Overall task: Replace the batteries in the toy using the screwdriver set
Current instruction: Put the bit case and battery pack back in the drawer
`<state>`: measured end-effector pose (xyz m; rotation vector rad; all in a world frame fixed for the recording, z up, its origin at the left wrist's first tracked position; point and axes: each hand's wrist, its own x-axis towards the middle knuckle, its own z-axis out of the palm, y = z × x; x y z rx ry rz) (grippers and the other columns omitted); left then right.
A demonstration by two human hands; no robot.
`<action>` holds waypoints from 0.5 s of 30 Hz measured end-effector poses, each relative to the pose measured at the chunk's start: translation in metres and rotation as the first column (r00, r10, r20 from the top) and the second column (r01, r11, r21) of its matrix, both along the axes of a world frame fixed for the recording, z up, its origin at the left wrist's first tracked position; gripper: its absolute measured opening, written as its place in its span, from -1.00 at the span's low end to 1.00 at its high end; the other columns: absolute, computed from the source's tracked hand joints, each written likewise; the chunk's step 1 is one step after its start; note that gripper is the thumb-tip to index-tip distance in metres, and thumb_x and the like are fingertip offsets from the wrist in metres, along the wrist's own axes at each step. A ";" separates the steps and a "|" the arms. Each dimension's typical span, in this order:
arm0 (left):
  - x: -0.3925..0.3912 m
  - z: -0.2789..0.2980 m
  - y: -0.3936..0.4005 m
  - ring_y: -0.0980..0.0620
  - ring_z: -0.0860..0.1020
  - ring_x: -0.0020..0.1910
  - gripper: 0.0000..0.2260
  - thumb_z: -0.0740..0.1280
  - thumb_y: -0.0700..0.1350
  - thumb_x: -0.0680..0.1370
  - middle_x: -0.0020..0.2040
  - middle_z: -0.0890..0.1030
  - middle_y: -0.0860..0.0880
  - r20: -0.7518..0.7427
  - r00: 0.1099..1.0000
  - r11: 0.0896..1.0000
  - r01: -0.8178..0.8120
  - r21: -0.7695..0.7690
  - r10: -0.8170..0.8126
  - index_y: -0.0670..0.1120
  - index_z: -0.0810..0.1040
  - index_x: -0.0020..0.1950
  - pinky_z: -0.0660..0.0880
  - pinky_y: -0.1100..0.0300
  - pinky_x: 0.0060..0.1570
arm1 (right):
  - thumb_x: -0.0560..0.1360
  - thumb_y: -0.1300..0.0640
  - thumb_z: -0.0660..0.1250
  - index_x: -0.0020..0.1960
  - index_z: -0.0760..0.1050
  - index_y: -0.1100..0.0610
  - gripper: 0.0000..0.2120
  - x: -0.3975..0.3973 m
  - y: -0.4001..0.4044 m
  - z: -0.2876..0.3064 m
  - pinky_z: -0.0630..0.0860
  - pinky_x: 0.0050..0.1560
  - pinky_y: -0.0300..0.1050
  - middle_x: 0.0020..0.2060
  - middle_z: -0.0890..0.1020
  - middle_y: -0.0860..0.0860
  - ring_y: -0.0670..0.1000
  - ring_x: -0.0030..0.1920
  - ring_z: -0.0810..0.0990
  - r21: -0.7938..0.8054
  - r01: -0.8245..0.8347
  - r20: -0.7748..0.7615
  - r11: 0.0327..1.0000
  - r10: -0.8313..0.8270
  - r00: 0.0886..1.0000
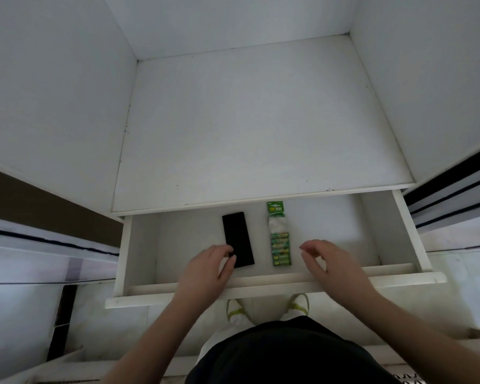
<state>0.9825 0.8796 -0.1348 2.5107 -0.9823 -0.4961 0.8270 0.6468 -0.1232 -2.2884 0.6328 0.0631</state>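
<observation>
Head view, looking down into an open white drawer (139, 245) pulled out from beneath a white shelf surface (261, 128). On the drawer floor lie two items side by side, apart from each other: a flat black rectangular case (237, 238), its long axis running front to back, and to its right a green strip pack of batteries (279, 239), with several green cells at the near end and a printed green card at the far end.

My left hand (209, 266) reaches over the drawer front; its fingertips (230, 252) are curled at the near left corner of the black case and touch it, though I cannot tell whether they grip it yet. My right hand (327, 261) hovers just right of the battery pack, fingers loosely bent and spread, holding nothing and clear of the pack.

Below the drawer front, my white shoes with yellow-green trim (236, 309) stand on a pale floor; a dark garment fills the lower centre.
</observation>
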 end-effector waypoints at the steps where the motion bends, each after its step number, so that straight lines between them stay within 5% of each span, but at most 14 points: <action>1: -0.009 -0.004 0.009 0.09 0.58 0.01 -0.66 0.12 0.11 0.61 0.07 0.63 0.06 0.047 0.999 1.000 0.018 -0.008 -0.017 -0.03 0.56 0.20 0.47 0.21 0.01 | 0.56 -0.02 0.25 0.10 0.55 -0.03 -0.82 -0.008 0.006 -0.004 0.44 0.00 -0.26 -0.06 0.59 -0.16 -0.18 -0.07 0.56 -0.063 -0.051 0.005 0.997 0.051 0.999; 6: -0.026 -0.022 0.023 0.04 0.56 -0.34 -0.70 0.11 0.03 0.59 -0.27 0.60 0.08 0.303 0.941 0.989 0.140 0.053 -0.149 -0.01 0.61 -0.12 0.50 0.15 -0.36 | 0.58 -0.06 0.09 -0.12 0.58 0.01 -0.68 -0.021 0.021 -0.037 0.45 -0.23 -0.10 -0.26 0.60 -0.07 0.02 -0.28 0.58 -0.489 -0.210 0.044 0.846 0.265 0.963; 15: 0.003 -0.019 0.003 0.04 0.55 -0.37 -0.75 0.18 0.03 0.55 -0.32 0.59 0.07 0.395 0.908 0.987 0.161 -0.011 -0.144 -0.01 0.60 -0.18 0.45 0.18 -0.40 | 0.55 0.00 0.14 -0.15 0.59 0.04 -0.72 0.012 0.007 -0.039 0.44 -0.23 -0.10 -0.29 0.60 -0.05 0.01 -0.30 0.57 -0.550 -0.125 0.113 0.826 0.222 0.968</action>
